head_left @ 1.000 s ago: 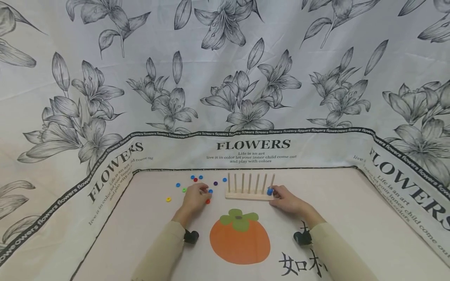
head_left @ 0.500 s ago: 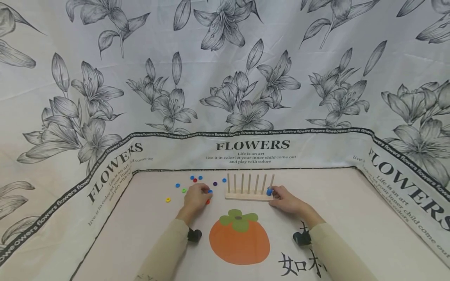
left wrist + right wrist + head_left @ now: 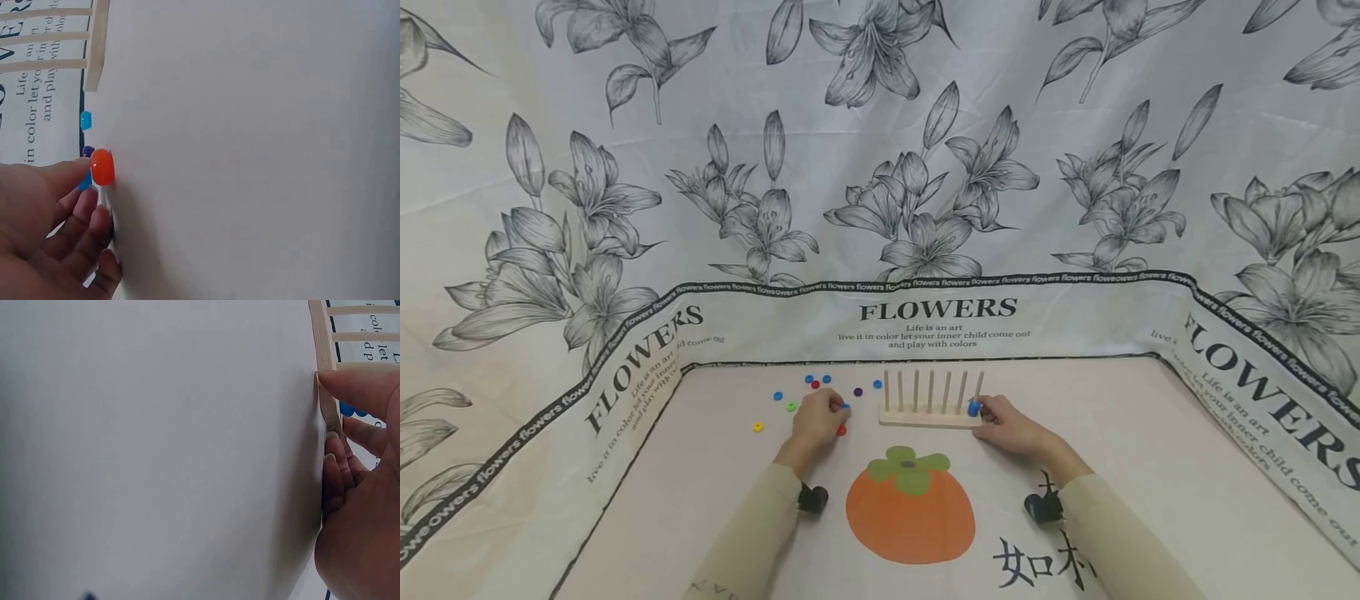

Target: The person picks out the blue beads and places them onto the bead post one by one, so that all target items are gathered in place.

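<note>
right wrist view | peg rack (image 3: 322, 337): cropped | blue beads (image 3: 348, 409): part-hidden

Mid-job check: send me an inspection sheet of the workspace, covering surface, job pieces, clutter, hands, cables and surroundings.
Surface: pale cloth, printed with an orange fruit and dark characters.
Job's things: wooden peg rack stands upright, blue beads on its right-end peg; loose yellow bead, green bead, purple bead, plus several red and blue ones, scattered left of it.
Clutter: nothing seen.
Left hand: appears to pinch a blue bead; a red bead lies close by.
Right hand: fingers grip the rack's right end.
Cables: nothing seen.
Surroundings: floral curtain behind, lettered border below it.
</note>
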### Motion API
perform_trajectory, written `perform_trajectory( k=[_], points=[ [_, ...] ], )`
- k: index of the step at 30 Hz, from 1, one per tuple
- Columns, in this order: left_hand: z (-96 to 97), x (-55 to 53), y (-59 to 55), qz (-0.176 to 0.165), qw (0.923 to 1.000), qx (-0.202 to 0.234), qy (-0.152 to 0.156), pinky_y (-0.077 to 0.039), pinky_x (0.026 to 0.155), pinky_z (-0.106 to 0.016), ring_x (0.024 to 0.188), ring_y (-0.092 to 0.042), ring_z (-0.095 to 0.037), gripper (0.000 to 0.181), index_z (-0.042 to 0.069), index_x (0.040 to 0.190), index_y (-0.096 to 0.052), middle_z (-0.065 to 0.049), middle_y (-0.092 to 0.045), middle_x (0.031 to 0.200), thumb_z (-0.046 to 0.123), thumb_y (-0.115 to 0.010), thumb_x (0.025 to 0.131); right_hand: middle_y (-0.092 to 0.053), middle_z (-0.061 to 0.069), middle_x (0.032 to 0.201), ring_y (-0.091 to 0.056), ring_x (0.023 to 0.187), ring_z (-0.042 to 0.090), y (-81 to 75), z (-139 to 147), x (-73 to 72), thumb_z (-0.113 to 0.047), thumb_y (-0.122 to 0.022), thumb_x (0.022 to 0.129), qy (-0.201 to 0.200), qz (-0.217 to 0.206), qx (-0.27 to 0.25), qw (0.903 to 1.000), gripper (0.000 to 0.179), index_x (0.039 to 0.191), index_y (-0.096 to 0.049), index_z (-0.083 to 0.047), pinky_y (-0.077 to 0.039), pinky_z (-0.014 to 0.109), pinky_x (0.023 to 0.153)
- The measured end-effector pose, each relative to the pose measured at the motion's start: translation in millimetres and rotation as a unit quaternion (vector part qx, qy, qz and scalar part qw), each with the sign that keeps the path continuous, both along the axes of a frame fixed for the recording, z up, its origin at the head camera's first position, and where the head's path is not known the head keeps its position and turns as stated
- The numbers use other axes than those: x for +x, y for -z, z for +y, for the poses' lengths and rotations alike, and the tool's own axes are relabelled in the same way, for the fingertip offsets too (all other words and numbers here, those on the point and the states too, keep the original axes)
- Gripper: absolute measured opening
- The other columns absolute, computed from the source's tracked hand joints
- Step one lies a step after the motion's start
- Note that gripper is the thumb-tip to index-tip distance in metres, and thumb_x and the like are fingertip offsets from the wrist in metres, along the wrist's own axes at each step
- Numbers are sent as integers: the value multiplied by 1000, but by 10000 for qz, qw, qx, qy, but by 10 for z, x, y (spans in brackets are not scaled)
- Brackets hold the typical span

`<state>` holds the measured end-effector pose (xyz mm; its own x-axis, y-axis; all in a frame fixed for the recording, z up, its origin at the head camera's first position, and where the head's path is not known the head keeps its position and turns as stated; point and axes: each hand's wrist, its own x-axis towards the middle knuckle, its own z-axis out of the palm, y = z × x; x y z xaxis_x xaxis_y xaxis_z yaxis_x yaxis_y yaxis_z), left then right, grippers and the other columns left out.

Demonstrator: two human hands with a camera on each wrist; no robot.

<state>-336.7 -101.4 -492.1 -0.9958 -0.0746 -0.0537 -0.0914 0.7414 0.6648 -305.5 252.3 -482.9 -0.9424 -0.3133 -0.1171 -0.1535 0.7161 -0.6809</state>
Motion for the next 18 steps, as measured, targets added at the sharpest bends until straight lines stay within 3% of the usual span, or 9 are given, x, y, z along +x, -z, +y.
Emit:
perform_trajectory(
  k=[8, 18],
  points=[
    [-82, 35, -51, 239, 9983, 510, 117, -52, 78, -33, 87, -57, -21, 20, 7, 113, -67, -6, -60, 98, 19, -71, 97, -46, 22, 128, -47, 112, 34, -19, -34, -2, -23, -62, 98, -2, 31, -11, 10000, 67, 149, -35, 10, -44, 53, 101],
    [-178, 82, -94, 867, 9927, 630, 562, -54, 82, -33, 90, -58, -19, 19, 5, 113, -67, -4, -63, 99, 16, -70, 98, -46, 20, 128, -47, 114, 32, 52, 1, -58, -23, -63, 96, 149, -34, -107, 9998, 69, 151, -35, 8, -42, 53, 103]
  ],
)
